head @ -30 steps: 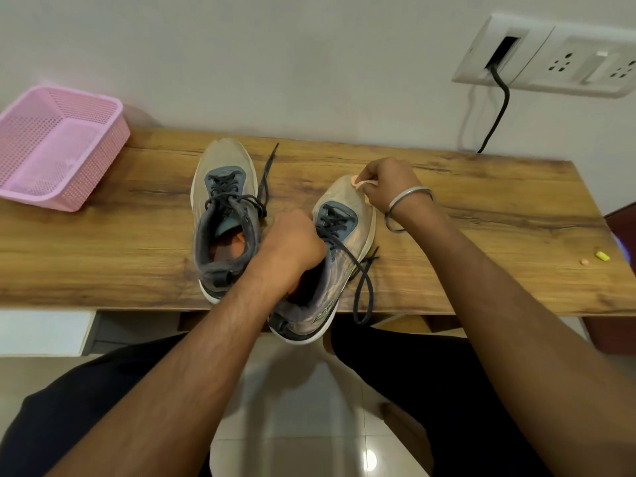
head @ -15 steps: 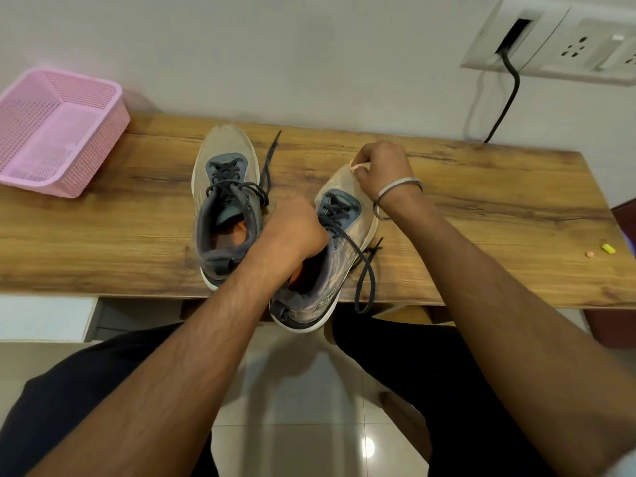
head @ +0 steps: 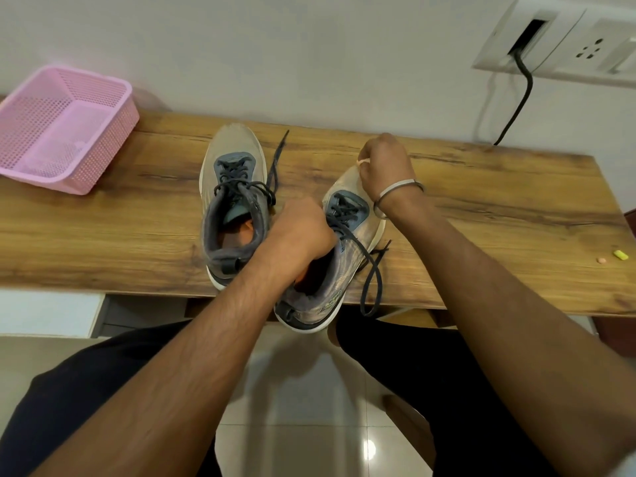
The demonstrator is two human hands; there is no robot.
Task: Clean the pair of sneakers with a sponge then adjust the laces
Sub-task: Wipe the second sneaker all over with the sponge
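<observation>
Two sneakers on a wooden surface (head: 103, 235), both my hands on the right one.

My left hand (head: 303, 232) grips the right sneaker (head: 347, 256) at its collar, heel overhanging the edge; my right hand (head: 385, 163) pinches a pale sponge (head: 363, 161) against its toe. The left sneaker (head: 234, 187) stands just beside. One pink basket (head: 65, 129) sits far left; two small bits (head: 616, 257) lie far right.

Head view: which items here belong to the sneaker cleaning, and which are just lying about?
In use:
- grey-beige sneaker with dark laces, gripped by left hand, right one
- matching left sneaker
- small pale sponge piece pinched in right hand

Lying about:
- pink mesh plastic basket
- yellow scrap
- small orange bit
- black wall cable
</observation>
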